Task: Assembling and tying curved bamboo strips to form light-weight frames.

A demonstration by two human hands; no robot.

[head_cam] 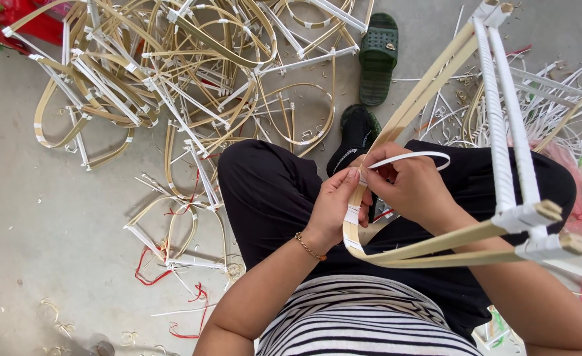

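Note:
A bent bamboo frame [429, 247] with white-wrapped struts [502, 125] rests across my lap. My left hand [334, 204] pinches the curved bend of the frame where white binding circles it. My right hand [413, 188] holds a thin white strip [416, 156] that loops out from the same spot. Both hands meet at the bend, fingers closed. A gold bracelet [309, 248] sits on my left wrist.
A big heap of bamboo frames [172, 72] lies on the concrete floor ahead-left. Red string scraps [149, 270] and white offcuts are scattered near my knee. Green sandals [378, 56] lie ahead. More white strips [548, 92] pile at the right.

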